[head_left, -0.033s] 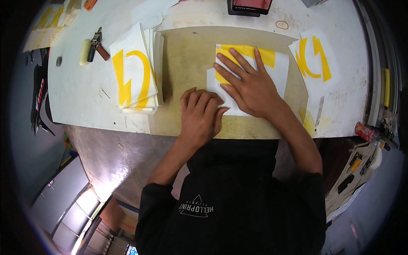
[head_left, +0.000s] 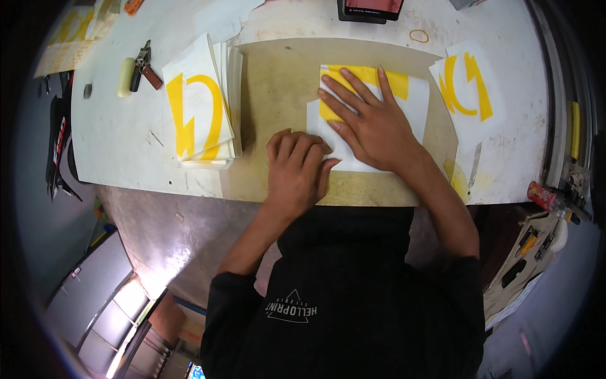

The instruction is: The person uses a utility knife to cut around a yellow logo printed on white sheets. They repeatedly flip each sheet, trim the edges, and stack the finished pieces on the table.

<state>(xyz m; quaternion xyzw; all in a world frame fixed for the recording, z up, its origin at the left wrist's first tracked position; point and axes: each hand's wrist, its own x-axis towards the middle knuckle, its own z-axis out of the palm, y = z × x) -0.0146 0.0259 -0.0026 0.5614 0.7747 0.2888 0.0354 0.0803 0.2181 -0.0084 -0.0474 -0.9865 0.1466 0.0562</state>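
Biggest thing first: white table [head_left: 113,148], running out past the fingers on both sides. Tan board [head_left: 274,82] lies on it, right under both hands' work. Then the white sheet w/ yellow print [head_left: 413,110], on the board, partly hidden under the right fingers, its lower-left corner covered by the left ones. Stack of similar printed sheets [head_left: 201,104] is left of the left fingers, well apart, and some loose printed paper [head_left: 467,88] sits right of the right fingers. Right hand [head_left: 379,129] is flat on the sheet, fingers spread wide, thumb out too. Left hand [head_left: 293,167] is curled, fingers close together, index & thumb tips near each other at the sheet; can't tell if they're pinching it tbh. Smaller stuff: dark device w/ a screen [head_left: 371,11] beyond the right fingertips, hand tool w/ black & brown handles [head_left: 140,69] and pale yellow cylinder [head_left: 125,77] both far left of the left fingers, plus a thin tan loop [head_left: 420,42] up-right of the right fingertips.
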